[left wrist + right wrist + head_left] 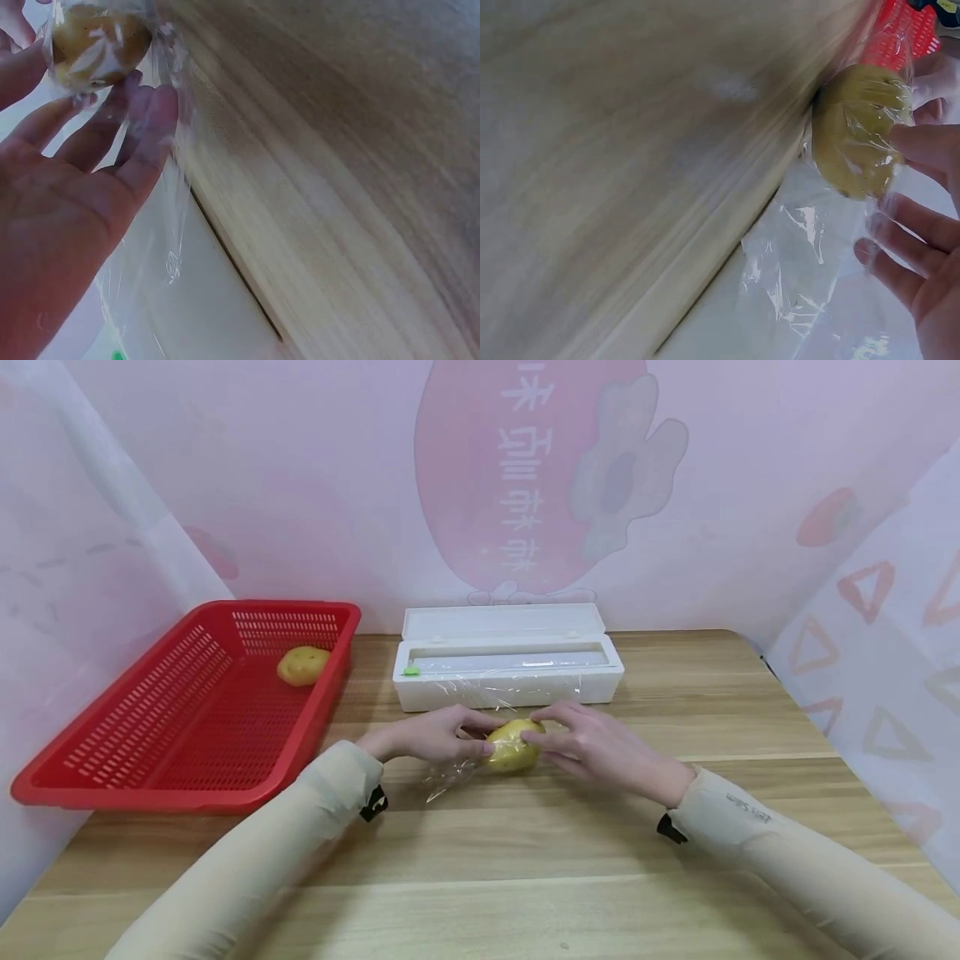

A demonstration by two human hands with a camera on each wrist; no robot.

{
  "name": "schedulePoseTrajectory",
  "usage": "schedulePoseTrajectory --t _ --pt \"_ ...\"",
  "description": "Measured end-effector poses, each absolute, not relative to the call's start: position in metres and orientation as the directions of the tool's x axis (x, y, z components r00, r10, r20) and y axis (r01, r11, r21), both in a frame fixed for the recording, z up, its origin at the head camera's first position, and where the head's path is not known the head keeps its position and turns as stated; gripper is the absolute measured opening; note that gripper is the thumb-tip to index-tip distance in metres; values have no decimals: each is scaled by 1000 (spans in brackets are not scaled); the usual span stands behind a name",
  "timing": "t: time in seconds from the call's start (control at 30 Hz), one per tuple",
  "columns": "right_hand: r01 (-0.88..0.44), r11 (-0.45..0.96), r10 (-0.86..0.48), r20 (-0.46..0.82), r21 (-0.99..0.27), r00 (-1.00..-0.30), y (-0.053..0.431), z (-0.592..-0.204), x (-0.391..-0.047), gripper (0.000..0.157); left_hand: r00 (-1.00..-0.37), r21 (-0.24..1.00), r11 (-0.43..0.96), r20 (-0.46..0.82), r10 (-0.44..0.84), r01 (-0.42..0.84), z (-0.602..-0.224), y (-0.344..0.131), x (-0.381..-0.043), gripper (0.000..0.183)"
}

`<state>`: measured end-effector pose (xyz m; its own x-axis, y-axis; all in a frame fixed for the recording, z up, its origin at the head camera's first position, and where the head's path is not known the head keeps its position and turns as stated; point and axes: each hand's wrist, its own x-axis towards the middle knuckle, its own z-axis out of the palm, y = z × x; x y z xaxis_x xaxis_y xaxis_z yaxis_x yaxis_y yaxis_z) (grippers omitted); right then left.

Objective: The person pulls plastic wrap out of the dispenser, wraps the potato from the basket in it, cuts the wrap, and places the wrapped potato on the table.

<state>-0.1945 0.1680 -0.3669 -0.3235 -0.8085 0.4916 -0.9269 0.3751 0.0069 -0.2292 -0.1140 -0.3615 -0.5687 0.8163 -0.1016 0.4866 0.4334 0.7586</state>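
Potato (513,747) in the head view sits between both hands: left hand (435,735) at its nine o'clock, right hand (600,747) at three, each pinching it through clear film (448,777). The white box (611,681) stands at twelve on the desk (525,877); an even, light hold should keep the film snug.

In the left wrist view, slightly parted fingers touch the wrapped potato from five to six o'clock; smoothing film from there would probably limit creases.

In the right wrist view, the thumb presses at three, other fingers apart near five; film trailing toward seven is best kept taut, not yanked.
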Motion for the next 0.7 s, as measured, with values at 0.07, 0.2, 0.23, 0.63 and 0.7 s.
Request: schedulePoseTrajectory --t 0.07,0.2,0.23,0.63,0.7 --pt "-923 384 -801 488 -28 -348 167 -367 -196 40 -572 758 444 -115 812 478 -361 -114 -230 50" --pt "-905 403 -785 456 -139 -419 164 -368 -202 43 -584 753 454 -116 804 476 -360 -114 -230 50" --pt "-898 405 -778 450 -172 -438 163 -368 -205 43 -591 753 453 -107 800 477 -359 -114 -230 49" --pt "-710 462 -696 280 -532 -662 159 -367 -223 40 -721 498 543 296 626 676 -334 -101 -199 24" --pt "-646 479 -674 222 -594 -704 160 -367 -226 40 -682 402 556 332 652 727 -334 -98 -194 24"
